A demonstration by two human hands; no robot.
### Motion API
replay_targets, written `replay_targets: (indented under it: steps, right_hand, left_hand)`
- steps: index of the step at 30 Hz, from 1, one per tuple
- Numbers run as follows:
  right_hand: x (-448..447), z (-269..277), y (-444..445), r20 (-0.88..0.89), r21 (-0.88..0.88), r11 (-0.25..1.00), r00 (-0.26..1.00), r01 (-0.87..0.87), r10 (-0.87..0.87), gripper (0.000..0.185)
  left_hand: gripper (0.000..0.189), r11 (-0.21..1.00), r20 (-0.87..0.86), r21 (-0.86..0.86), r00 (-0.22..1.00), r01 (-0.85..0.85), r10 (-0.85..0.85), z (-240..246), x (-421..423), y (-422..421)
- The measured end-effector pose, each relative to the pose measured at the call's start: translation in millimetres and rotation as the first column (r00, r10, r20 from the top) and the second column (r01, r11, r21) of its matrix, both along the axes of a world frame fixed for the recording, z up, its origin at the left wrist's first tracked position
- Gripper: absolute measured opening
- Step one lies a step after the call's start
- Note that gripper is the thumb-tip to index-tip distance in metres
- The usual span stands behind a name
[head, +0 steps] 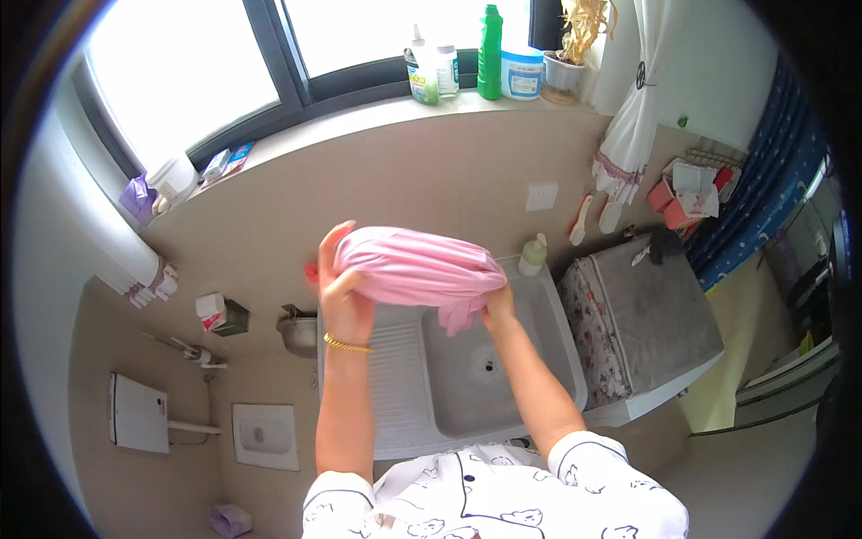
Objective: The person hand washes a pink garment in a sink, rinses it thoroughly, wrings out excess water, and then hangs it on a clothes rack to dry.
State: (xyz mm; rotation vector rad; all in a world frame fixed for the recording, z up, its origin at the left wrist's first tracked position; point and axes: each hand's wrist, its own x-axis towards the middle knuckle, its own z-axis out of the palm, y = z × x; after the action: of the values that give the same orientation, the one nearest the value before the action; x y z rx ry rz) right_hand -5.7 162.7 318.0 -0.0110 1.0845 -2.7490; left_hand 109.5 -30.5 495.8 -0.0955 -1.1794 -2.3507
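A bunched pink cloth [424, 269] is stretched sideways between my two hands, above a grey laundry sink [458, 431] with a ribbed washboard [401, 377] on its left side. My left hand [347, 296], with a gold bracelet at the wrist, grips the cloth's left end, thumb in front. At the right end, my right hand [498, 303] holds the cloth, its fingers mostly hidden behind the fabric. A loose fold hangs down beside my right hand. The basin's drain [489, 366] shows below.
A green pump bottle [533, 256] stands on the sink's back right corner. Bottles, including a green one [490, 54], line the windowsill above. To the right is a cloth-covered appliance [646, 316]; brushes [580, 221] hang on the wall. A metal bowl [298, 333] is left of the sink.
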Motion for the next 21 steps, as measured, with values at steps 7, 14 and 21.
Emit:
replay_targets:
  steps: [7, 14, 21]
  right_hand:
    - [20, 45, -35, -0.257, 0.271, 0.954, 0.965, 0.13, -0.058, 0.021]
    - [109, 22, -46, -0.526, 0.673, 0.733, 0.763, 0.104, 0.375, 0.029]
    - [155, -3, -10, -0.439, 0.699, 0.707, 0.72, -0.102, 0.538, 0.03]
  left_hand:
    - [0.051, 0.657, 0.265, 0.743, 0.844, 0.129, -0.466, -197, 30, -32]
    - [0.104, 0.625, 0.097, 0.745, 0.889, 0.233, -0.447, -284, 18, 18]
    - [0.07, 0.626, -0.109, 0.7, 0.918, 0.342, -0.38, -279, 23, 31]
